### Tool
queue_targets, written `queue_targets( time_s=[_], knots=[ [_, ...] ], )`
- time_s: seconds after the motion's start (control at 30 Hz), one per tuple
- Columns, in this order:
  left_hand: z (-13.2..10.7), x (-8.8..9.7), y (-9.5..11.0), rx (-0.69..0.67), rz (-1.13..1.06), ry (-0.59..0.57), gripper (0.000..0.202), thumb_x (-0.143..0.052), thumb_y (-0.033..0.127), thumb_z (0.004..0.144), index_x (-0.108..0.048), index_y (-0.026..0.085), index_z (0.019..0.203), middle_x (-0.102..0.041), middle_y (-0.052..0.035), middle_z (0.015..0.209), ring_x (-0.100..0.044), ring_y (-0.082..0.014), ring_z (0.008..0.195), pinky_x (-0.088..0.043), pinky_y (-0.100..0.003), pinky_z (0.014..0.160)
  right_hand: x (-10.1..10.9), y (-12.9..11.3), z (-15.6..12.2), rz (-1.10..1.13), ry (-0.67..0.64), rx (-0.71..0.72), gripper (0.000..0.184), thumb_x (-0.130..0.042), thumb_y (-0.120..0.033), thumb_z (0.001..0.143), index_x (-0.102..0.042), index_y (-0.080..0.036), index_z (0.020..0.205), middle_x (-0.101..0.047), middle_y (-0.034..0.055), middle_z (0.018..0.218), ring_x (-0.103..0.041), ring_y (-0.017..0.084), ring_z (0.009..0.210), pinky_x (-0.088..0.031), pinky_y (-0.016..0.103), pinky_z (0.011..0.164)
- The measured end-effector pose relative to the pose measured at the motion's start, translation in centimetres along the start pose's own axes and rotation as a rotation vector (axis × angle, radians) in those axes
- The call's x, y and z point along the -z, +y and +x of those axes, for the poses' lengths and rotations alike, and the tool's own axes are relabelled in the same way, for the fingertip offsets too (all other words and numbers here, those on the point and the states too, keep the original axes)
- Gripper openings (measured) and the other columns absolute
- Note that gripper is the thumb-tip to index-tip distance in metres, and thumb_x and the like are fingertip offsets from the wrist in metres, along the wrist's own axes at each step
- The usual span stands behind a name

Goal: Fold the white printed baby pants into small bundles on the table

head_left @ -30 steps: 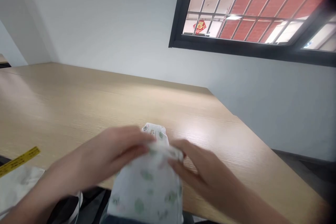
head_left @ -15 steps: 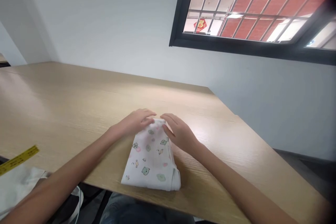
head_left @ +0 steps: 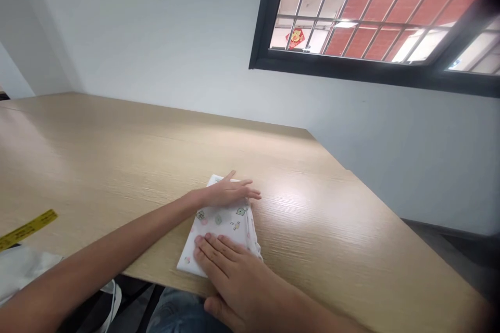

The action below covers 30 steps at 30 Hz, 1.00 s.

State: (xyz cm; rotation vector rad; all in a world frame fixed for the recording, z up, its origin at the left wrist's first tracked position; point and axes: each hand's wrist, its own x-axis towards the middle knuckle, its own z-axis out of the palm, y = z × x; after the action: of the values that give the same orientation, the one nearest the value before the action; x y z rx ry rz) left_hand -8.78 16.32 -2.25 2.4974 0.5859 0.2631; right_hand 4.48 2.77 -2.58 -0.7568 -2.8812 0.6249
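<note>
Folded white cloth (head_left: 224, 223) with a small cartoon print lies on the wooden table (head_left: 332, 218), close to the near edge and roughly in front of the person.

Starting at the left: a yellow measuring tape (head_left: 27, 228) lies at the table's near-left edge, well apart from the cloth, and below it some pale fabric (head_left: 23, 270) hangs off or sits under the edge; what it is cannot be told. Between the tape and the cloth the tabletop is bare wood.

The left hand (head_left: 228, 192) reaches in from the lower left and lies flat on the far end of the cloth, fingers stretched out and together, pinching nothing. The right hand (head_left: 230, 265) rests on the near end, palm down, fingers spread a little, their tips on the printed surface; it grips nothing either. Both hands press the bundle down against the table.

As a judgement, the folding looks largely done: the cloth is a compact oblong packet, several layers thick at its right side, where the edges look slightly loose and uneven. What seems left is flattening and squaring those edges.

The packet's near corner sits almost at the table's front edge, just above the person's lap, so there is little margin toward the body. To the right the table runs on bare until its edge angles away along the white wall (head_left: 390, 140), beneath a barred window (head_left: 371, 15). The far side of the table is likewise open.
</note>
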Motion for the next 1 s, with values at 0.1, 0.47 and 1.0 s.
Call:
queue_targets(
  time_s=[0.1, 0.47, 1.0],
  knots=[
    [1.8, 0.1, -1.0, 0.036, 0.035, 0.040, 0.047, -0.011, 0.029, 0.096, -0.052, 0.023, 0.119, -0.043, 0.0030, 0.134, -0.011, -0.0192, 0.134, 0.016, -0.046, 0.103, -0.9, -0.2, -0.1, -0.015, 0.010, 0.013, 0.061, -0.039, -0.039, 0.091, -0.021, -0.007, 0.139, -0.014, 0.0141, 0.144, -0.011, 0.021, 0.133, -0.012, 0.035, 0.111],
    [-4.6, 2.2, 3.1, 0.195, -0.021, 0.265, 0.044, -0.015, 0.039, 0.095, -0.041, 0.027, 0.129, -0.039, 0.0022, 0.137, -0.028, -0.0153, 0.129, -0.007, -0.040, 0.110, 1.4, 0.2, -1.9, -0.090, 0.169, -0.183, 0.048, -0.037, -0.030, 0.091, -0.035, -0.011, 0.134, -0.035, 0.0115, 0.138, -0.024, 0.026, 0.130, -0.019, 0.048, 0.108],
    [-14.8, -5.0, 8.6, 0.131, 0.109, 0.116, 0.041, -0.047, 0.019, 0.086, -0.046, 0.036, 0.123, -0.054, 0.0025, 0.124, -0.050, -0.0142, 0.113, -0.036, -0.033, 0.101, -2.3, 1.4, -8.3, 0.124, 0.294, -0.176, 0.050, -0.050, -0.008, 0.075, -0.049, -0.028, 0.121, -0.051, 0.0009, 0.126, -0.049, 0.016, 0.113, -0.042, 0.024, 0.095]
  ],
)
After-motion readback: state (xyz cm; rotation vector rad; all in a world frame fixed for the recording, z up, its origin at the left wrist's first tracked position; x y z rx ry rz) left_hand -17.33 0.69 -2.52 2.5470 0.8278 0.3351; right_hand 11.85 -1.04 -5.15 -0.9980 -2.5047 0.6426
